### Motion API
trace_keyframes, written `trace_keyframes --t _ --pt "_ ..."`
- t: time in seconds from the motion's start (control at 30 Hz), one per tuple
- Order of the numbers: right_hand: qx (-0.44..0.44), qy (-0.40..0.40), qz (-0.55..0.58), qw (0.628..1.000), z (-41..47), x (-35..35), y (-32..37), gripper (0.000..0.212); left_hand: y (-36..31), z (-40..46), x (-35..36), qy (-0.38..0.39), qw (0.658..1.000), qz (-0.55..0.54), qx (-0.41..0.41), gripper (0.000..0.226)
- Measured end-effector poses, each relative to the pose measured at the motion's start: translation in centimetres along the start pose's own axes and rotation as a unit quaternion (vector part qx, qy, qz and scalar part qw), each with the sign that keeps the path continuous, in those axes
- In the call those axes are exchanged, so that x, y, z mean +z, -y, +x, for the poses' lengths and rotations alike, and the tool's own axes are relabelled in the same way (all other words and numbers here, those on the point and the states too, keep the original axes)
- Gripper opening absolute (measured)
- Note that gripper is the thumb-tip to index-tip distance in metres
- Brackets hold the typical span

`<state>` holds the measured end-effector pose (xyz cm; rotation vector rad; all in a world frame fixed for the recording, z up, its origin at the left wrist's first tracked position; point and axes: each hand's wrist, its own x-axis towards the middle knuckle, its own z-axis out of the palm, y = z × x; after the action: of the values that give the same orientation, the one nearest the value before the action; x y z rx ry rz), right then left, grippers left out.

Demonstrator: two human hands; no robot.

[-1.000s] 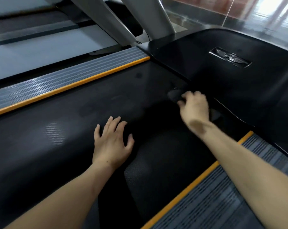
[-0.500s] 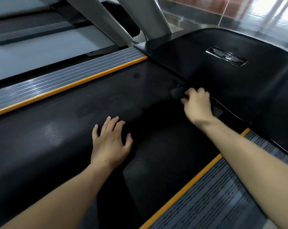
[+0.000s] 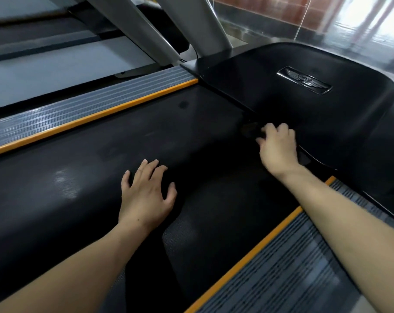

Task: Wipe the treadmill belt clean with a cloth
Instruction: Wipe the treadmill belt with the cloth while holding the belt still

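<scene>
Glossy dark floor tiles (image 3: 327, 30) and a reddish wall lie beyond the treadmill, whose black treadmill belt (image 3: 89, 159) runs diagonally between grey ribbed side rails (image 3: 78, 109) edged in orange, its matte textured surface showing faint dull smudges and a pale sheen in places. At the belt's front end sits the shiny black motor cover (image 3: 293, 109) with a winged metal badge (image 3: 304, 80). Resting flat on the belt with fingers spread and holding nothing is the left hand (image 3: 146, 197), while the right hand (image 3: 278, 147) curls its fingers onto a dark cloth (image 3: 250, 130), barely visible against the belt beside the cover's edge.
</scene>
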<state>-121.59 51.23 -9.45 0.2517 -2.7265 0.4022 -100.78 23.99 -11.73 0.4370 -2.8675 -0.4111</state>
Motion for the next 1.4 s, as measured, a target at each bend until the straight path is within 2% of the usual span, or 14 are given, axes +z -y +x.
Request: trace_keyframes --t 0.07,0.17,0.27,0.33,0.47,0.57,0.63,0.7,0.8,0.87,1.0,1.1,1.3,1.4 --pt "-0.032 0.015 0.015 0.999 -3.2 -0.4 3.6 0.03 0.0 0.0 0.0 0.002 1.0 -0.001 0.001 0.053" --pt "-0.16 0.069 0.072 0.982 -9.7 -1.2 8.4 0.027 0.1 0.0 0.0 -0.001 1.0 0.003 0.003 0.053" --pt "-0.232 0.102 0.113 0.961 -10.7 -2.1 8.1 0.026 0.1 -0.2 -0.1 -0.001 1.0 0.012 0.007 0.054" --pt "-0.195 0.081 0.083 0.974 -7.3 -1.4 5.2 0.025 0.2 -0.3 -0.1 -0.002 1.0 0.01 0.008 0.054" --pt "-0.032 0.023 -0.006 0.999 -0.8 -1.0 -2.1 0.031 0.2 -0.3 0.0 -0.004 1.0 0.004 0.005 0.054" --pt "0.004 0.042 0.011 0.999 -2.3 -1.2 -0.1 0.032 0.0 -0.1 -0.1 0.0 1.0 0.0 0.002 0.055" --pt "-0.032 0.07 0.048 0.996 -5.5 -1.4 3.7 0.029 0.1 -0.1 0.0 0.005 1.0 0.003 0.001 0.056" --pt "-0.132 0.085 0.077 0.985 -9.8 -1.7 7.1 0.027 0.1 0.0 -0.1 0.006 1.0 0.006 0.0 0.056" --pt "-0.228 0.101 0.121 0.961 -11.8 -1.9 8.2 0.026 0.1 -0.1 -0.1 0.002 1.0 0.011 0.001 0.056" --pt "-0.208 0.073 0.098 0.97 -8.8 -1.1 6.6 0.025 0.2 -0.1 -0.1 0.003 1.0 0.01 0.003 0.056" --pt "-0.059 0.026 0.025 0.998 -1.2 0.2 1.6 0.03 0.1 -0.1 -0.2 0.001 1.0 0.001 0.003 0.054" --pt "-0.012 0.022 0.027 0.999 -2.1 0.2 3.0 0.03 0.0 -0.1 -0.2 0.002 1.0 -0.008 0.001 0.055" --pt "-0.238 0.103 0.12 0.958 -12.0 -1.3 8.7 0.027 0.2 -0.1 -0.2 0.0 1.0 0.001 0.006 0.056" --pt "-0.189 0.076 0.084 0.976 -7.6 -1.0 4.5 0.027 0.1 -0.2 -0.3 0.001 1.0 0.003 0.011 0.056"
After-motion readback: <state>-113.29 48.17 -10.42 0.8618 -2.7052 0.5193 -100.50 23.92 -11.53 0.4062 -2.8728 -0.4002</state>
